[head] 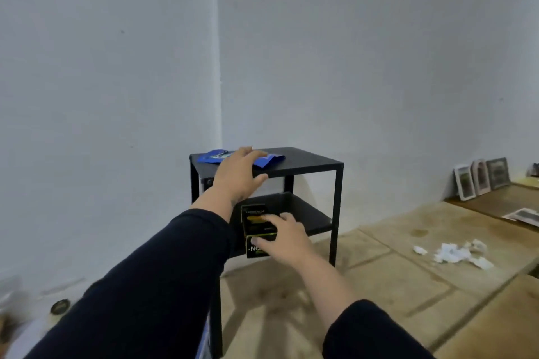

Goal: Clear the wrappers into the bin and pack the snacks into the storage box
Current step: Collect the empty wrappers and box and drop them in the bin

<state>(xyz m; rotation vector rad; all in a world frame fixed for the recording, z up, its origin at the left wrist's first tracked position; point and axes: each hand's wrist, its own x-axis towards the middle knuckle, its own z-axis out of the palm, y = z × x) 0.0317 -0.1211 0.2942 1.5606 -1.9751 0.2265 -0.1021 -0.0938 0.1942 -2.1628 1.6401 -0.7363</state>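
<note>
The black snack box [258, 230] with yellow-green print is standing upright, long axis vertical, printed face toward us, at the front left of the little black table's lower shelf [309, 217]. It's hard to say if it's one tall box or two stacked, since there's a break in the print halfway down and the lettering is too blurry to read beyond something like "NO" near the bottom. The right hand [284, 237] covers its right side, fingers curled across the front with the thumb low on the face, so it's gripping the box. Whether the box actually sits on the shelf or is held just off it, can't tell.

Up on the table's [309, 161] top surface there's a flat blue wrapper or packet [268, 161] lying with its long side running left to right, plus another blue bit [214, 154] further left. The left hand [237, 175] hides the middle, so I can't tell if that's one piece or two. That hand is palm down, fingers loosely spread and reaching over the blue stuff, thumb sticking out to the right below the table edge; not clear if it's touching.

Both arms are in dark long sleeves [163, 280], stretched forward. The table stands in a corner of pale walls. Off to the right, crumpled white paper scraps [455, 252] lie on the brownish floor, and a few framed pictures [481, 177] lean against the wall.
</note>
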